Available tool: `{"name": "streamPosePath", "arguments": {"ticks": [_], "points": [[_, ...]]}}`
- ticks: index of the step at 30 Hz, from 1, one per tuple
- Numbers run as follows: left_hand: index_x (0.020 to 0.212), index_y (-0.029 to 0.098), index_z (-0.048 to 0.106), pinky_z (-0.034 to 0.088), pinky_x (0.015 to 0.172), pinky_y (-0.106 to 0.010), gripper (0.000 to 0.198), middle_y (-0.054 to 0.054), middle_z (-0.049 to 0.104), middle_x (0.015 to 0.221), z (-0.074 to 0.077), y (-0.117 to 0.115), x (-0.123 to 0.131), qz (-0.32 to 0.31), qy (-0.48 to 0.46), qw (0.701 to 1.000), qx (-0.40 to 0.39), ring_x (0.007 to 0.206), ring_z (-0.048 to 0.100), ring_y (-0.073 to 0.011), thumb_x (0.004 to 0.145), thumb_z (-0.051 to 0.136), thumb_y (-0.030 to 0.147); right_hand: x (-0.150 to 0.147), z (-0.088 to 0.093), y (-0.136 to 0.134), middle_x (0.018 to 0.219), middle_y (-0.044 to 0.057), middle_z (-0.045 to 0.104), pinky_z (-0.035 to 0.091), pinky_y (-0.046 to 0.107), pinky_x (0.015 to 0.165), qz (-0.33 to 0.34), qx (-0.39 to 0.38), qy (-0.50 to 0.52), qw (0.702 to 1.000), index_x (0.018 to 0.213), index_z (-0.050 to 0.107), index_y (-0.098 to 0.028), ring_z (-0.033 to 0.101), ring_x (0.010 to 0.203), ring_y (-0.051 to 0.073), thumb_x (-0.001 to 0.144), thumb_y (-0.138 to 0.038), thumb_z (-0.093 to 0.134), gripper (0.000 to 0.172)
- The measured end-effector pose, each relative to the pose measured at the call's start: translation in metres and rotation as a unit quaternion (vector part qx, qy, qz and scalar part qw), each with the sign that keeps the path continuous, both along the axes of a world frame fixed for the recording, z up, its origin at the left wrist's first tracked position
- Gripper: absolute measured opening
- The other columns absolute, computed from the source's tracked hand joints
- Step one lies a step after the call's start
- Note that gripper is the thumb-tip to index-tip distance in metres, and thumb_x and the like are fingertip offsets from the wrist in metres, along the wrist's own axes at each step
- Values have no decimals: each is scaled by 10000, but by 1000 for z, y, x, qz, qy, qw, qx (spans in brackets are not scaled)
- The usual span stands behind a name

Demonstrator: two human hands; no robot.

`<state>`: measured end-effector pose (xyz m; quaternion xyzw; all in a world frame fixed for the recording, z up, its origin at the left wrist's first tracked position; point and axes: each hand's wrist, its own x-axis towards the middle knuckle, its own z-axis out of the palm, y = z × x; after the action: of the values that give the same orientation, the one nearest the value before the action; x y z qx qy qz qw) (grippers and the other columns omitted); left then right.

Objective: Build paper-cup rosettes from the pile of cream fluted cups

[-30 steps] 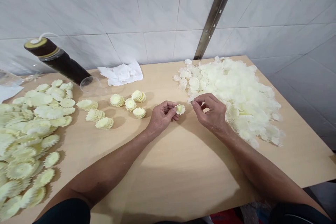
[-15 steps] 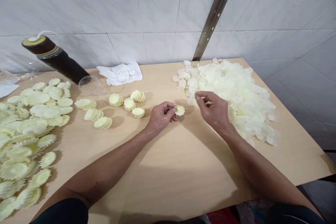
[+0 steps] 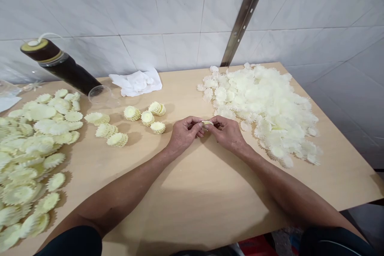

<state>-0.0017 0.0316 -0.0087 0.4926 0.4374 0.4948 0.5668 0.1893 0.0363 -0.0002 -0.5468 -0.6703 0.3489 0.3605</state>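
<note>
Between my two hands is a small stack of pale yellow, scallop-edged petal discs, seen almost edge-on. My left hand pinches it from the left with thumb and fingers. From the right, my right hand closes its thumb and fingertips on the same stack. The fingers partly cover it. Beyond my right hand lies a loose heap of thin, whitish scalloped discs. Left of my left hand, several short stacks of yellowish discs sit on the wooden tabletop.
A large pile of thicker yellowish discs covers the table's left side. Behind it a dark bottle leans beside a clear plastic lid. A crumpled white tissue lies near the tiled wall. A metal bracket leans against the tiles.
My right hand has come left from the edge of the whitish heap to meet my left hand at the disc stack. The stack has tipped from face-up to nearly edge-on.
</note>
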Motion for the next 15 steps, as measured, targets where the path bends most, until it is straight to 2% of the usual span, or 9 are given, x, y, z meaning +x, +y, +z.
{"name": "streamPosePath", "arguments": {"ticks": [4, 8, 11, 15], "points": [[983, 132, 753, 627, 640, -277, 266, -43, 757, 731, -2, -1, 1, -6, 5, 1000, -7, 627, 718, -149, 870, 797, 368, 2, 2, 0, 735, 17, 748, 450, 269, 529, 46, -6, -18, 999, 873, 794, -208, 581, 574, 153, 973, -472, 676, 305], [1029, 138, 757, 643, 676, -285, 278, -48, 769, 785, -4, -3, 2, -9, 12, 1000, -3, 676, 732, -152, 873, 799, 364, 2, 7, -1, 730, 11, 744, 477, 267, 568, 76, 20, -51, 996, 862, 794, -215, 626, 621, 166, 1010, -413, 617, 305], [997, 140, 759, 640, 665, -286, 272, -44, 762, 764, -5, -3, 3, -4, 16, 1000, -1, 660, 722, -152, 871, 804, 376, 3, 9, 0, 730, 17, 748, 501, 271, 561, 77, 14, -58, 995, 888, 796, -217, 635, 591, 164, 1015, -383, 596, 289], [950, 140, 757, 627, 628, -284, 272, -36, 743, 701, -2, -3, 3, 8, 13, 1000, -11, 609, 707, -152, 864, 812, 392, 2, 5, 1, 707, 5, 718, 523, 277, 479, 41, -49, 0, 998, 1038, 778, -215, 583, 469, 140, 996, -407, 614, 256]]}}
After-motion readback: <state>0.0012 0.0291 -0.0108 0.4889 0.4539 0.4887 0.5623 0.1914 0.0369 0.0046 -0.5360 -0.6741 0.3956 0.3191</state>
